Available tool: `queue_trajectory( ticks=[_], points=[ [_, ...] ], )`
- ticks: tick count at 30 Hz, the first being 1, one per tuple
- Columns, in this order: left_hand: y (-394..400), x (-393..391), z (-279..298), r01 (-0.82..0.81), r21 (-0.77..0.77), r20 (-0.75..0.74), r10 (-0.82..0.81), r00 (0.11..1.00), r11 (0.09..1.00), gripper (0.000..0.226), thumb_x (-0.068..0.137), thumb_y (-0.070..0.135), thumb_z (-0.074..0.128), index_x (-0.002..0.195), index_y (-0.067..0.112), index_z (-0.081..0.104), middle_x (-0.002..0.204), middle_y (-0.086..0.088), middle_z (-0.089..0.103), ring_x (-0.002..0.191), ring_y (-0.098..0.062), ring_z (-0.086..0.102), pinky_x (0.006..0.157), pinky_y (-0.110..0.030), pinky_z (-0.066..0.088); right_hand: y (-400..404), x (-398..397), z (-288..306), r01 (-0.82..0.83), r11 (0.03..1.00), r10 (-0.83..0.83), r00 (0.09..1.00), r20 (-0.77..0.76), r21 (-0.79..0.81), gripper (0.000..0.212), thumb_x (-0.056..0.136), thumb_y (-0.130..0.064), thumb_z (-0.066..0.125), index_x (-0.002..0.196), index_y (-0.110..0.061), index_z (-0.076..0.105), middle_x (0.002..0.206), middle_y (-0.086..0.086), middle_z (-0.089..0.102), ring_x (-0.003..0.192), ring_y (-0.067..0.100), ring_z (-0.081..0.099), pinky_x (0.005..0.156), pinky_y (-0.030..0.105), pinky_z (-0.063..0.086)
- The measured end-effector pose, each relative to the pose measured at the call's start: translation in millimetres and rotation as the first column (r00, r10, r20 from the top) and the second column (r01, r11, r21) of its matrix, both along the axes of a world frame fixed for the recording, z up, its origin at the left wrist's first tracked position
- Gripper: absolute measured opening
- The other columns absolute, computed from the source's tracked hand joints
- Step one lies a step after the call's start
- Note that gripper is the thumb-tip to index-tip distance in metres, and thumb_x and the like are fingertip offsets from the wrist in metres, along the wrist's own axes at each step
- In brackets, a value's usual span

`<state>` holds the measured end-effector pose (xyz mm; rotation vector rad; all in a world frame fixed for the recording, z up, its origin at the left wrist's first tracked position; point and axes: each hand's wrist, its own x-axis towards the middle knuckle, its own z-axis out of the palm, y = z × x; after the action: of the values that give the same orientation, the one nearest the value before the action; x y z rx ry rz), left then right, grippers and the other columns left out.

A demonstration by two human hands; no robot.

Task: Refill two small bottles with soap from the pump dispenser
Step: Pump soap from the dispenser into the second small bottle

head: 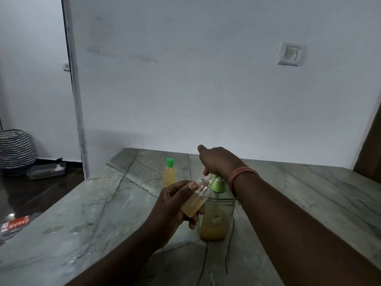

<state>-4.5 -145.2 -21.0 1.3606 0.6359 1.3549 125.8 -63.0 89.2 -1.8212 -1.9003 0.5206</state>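
Left hand [171,205] grips the open bottle [196,198], tilted, mouth up-right against the dispenser [216,215] spout; right hand [218,162] presses the pump head, fingers straight.

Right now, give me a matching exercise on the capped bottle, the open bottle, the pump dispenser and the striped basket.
Things:
1. capped bottle
2. open bottle
3. pump dispenser
4. striped basket

States:
A. pressed by the right hand
B. on the floor, far left
C. tilted in the left hand
D. upright on the counter, untouched

Pairs: 1-D, 2-C, 3-A, 4-B
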Motion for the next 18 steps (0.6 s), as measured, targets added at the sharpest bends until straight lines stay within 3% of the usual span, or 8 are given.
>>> queue_trajectory(
  ticks=[4,10,12,15,18],
  points=[
    [0.7,0.5,-0.3,-0.005,0.006,-0.002,0.005,1.0,1.0,0.046,0.083,0.049,0.066,0.105,0.009,0.07,0.078,-0.021,0.067,0.055,-0.024,0.058,0.046,-0.028,0.047,4.1,-2.2,-6.0,0.02,1.0,-0.02,1.0,0.0,-0.004,0.067,0.093,-0.056,0.031,0.121,-0.006,0.067,0.126,0.011,0.065,0.114,0.03,0.059,0.098,0.037,0.044],
    [-1.5,1.2,0.6,-0.008,0.003,0.002,0.008,1.0,1.0,0.044,0.088,0.046,0.067,0.107,0.007,0.069,0.078,-0.022,0.066,0.056,-0.024,0.057,0.046,-0.028,0.047,-4.2,-4.5,6.6,-0.072,0.991,0.085,0.989,0.123,-0.113,0.062,0.105,-0.05,0.023,0.142,-0.008,0.05,0.148,0.012,0.048,0.134,0.029,0.046,0.108,0.035,0.035],
    [-0.9,0.7,-0.5,-0.012,-0.004,-0.006,0.012,1.0,1.0,0.043,0.088,0.044,0.064,0.108,0.006,0.068,0.078,-0.022,0.066,0.056,-0.023,0.057,0.046,-0.028,0.047,-2.8,-4.5,5.1,-0.081,0.994,0.09,0.987,0.129,-0.073,0.063,0.104,-0.051,0.025,0.14,-0.008,0.053,0.145,0.013,0.051,0.129,0.029,0.05,0.105,0.035,0.037],
    [1.7,1.1,0.1,-0.028,-0.014,-0.006,0.028,1.0,1.0,0.044,0.088,0.042,0.061,0.109,0.004,0.067,0.077,-0.021,0.066,0.055,-0.022,0.057,0.045,-0.028,0.046,2.6,-1.1,-2.4,-0.021,0.999,0.021,1.0,0.016,0.041,0.065,0.099,-0.054,0.031,0.124,-0.006,0.065,0.13,0.014,0.063,0.1,0.025,0.055,0.094,0.034,0.042],
    [1.8,1.3,-1.6,-0.02,-0.008,0.013,0.02,1.0,1.0,0.044,0.089,0.041,0.061,0.11,0.002,0.066,0.077,-0.022,0.066,0.054,-0.022,0.057,0.045,-0.027,0.046,5.7,-1.4,-4.8,-0.029,0.999,0.028,0.998,0.064,0.017,0.06,0.099,-0.051,0.032,0.12,-0.006,0.067,0.128,0.012,0.064,0.106,0.026,0.059,0.092,0.033,0.042]
  ],
)
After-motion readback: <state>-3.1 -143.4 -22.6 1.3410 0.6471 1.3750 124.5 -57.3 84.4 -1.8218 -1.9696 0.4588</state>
